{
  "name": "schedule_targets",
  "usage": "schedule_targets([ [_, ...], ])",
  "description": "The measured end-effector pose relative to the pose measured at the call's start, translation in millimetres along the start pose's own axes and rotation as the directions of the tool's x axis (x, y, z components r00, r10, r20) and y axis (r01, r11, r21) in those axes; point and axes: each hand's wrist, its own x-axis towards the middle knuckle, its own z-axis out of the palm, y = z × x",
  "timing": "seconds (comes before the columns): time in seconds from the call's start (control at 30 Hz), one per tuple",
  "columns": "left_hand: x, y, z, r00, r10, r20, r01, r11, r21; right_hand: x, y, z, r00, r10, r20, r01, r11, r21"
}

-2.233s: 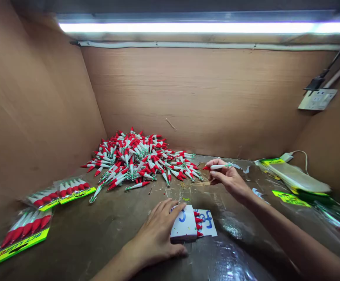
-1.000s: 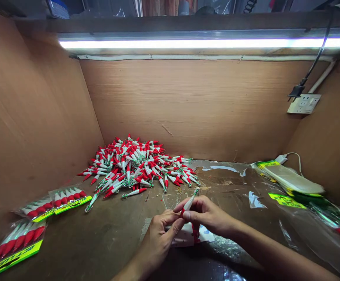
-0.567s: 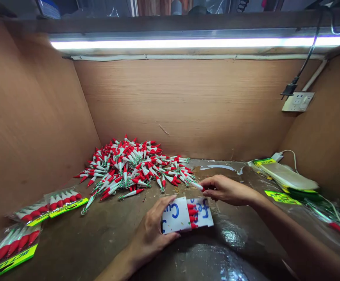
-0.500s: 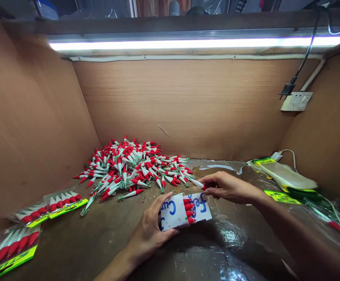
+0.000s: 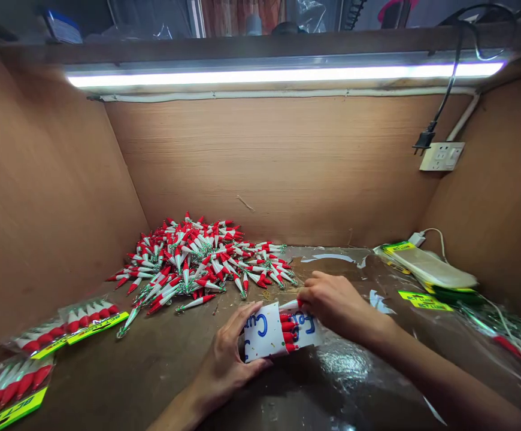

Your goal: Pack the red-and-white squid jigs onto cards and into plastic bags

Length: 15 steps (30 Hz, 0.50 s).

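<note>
My left hand is wrapped round a white card sleeve with blue lettering, thumb along its near edge. Several red lure tips stick out of the sleeve's right end, over a lettered flap. The fingers of my right hand are closed on a red-and-white fishing lure, at its red end. Its white part lies at the sleeve's upper right corner; its far end is hidden. Behind my hands is a big pile of similar lures with green-and-white hooked ends.
Clear packs of lures with yellow-green headers lie at the left. On the right are a stack of clear bags, a yellow-green header card and more wrapped lures. A black plug hangs beside the wall socket.
My right hand has moved down and left, turning over, and brought its lure from beside the pile to the sleeve's opening. My left hand still holds the sleeve. The view has shifted slightly.
</note>
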Motion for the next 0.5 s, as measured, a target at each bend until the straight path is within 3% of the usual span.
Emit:
schedule_targets([
  [0.17,-3.4,-1.7,5.1,0.998,0.033,0.053,-0.033,0.999,0.003,8.2,-19.6,22.8,0.989,-0.14,-0.049,0.14,0.99,-0.009],
  [0.3,-4.4,-3.6,4.5,0.995,-0.025,0.095,0.025,1.0,-0.004,9.5,-6.8,21.6,0.961,-0.275,0.006,0.271,0.949,0.16],
  [0.37,-5.3,-2.3,2.9,0.982,-0.03,0.186,0.027,0.999,0.02,9.5,8.7,16.4,0.969,-0.246,0.001,0.239,0.941,0.239],
  [0.5,-9.6,-0.8,1.2,0.92,-0.018,0.392,-0.059,0.981,0.184,0.7,53.5,10.2,0.998,-0.01,-0.058,0.025,0.964,0.264],
])
